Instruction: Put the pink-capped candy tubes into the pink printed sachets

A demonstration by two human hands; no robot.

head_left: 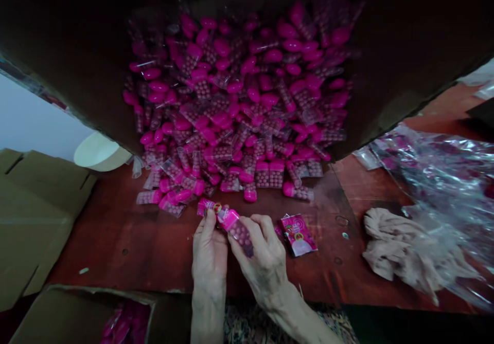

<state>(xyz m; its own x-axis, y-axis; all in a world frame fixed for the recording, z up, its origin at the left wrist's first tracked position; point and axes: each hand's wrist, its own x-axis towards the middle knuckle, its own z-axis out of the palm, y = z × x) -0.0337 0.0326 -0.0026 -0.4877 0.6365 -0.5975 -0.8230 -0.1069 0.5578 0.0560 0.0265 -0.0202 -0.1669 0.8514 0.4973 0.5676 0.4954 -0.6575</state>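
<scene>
Closed around a small clear bottle (240, 232) with a pink cap and round candies inside is my right hand (266, 261). The bottle is tilted, its cap toward the left. My left hand (210, 249) pinches a printed pink sleeve (206, 206) between thumb and fingers, right at the cap. Whether the sleeve goes over the cap or only touches it, I cannot tell. A flat stack of similar printed pink sleeves (299, 234) lies on the red-brown table (146, 246), just right of my right hand.
A big tipped carton (389, 76) spills a heap of pink-capped bottles (231, 107) toward me. Crumpled clear plastic (455, 189) and a beige cloth (397, 251) lie at right. An open box (77, 313) with pink items sits front left, cardboard (38, 215) and a pale bowl (101, 151) beyond.
</scene>
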